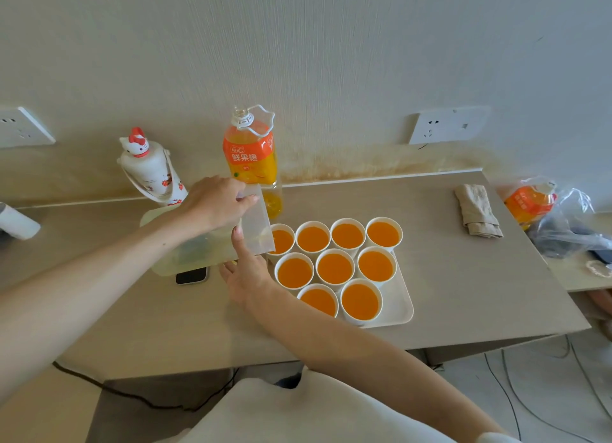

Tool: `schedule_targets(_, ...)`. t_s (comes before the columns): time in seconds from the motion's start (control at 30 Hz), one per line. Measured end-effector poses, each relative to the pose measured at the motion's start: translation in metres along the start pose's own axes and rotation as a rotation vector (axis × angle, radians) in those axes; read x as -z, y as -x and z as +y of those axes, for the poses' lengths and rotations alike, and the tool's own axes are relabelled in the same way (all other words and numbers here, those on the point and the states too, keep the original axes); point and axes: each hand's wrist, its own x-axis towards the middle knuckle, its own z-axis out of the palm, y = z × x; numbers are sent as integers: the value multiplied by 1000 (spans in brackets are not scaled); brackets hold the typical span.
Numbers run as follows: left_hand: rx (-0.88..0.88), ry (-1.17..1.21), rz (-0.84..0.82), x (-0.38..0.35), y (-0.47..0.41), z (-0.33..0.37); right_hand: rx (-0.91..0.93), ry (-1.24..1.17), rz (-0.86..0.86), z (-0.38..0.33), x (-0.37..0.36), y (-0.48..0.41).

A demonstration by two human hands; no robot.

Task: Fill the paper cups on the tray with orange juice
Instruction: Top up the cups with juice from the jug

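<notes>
All nine paper cups (334,268) on the white tray (402,305) look full, so the pouring seems finished. The left hand (215,204) pinches a translucent plastic lid (256,224). The right hand (246,277) touches it with straight fingers.

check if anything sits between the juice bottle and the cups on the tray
Yes. A clear plastic container, gripped at its top edge by the left hand with the right hand below it, is in front of the juice bottle base and covers part of the back-left cup. The other cups on the tray look unblocked.
</notes>
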Motion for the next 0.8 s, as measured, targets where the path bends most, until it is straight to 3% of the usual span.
schedule_targets(0.8,-28,-5,-18,2,-2,2,-28,6,21,-1,-3,4)
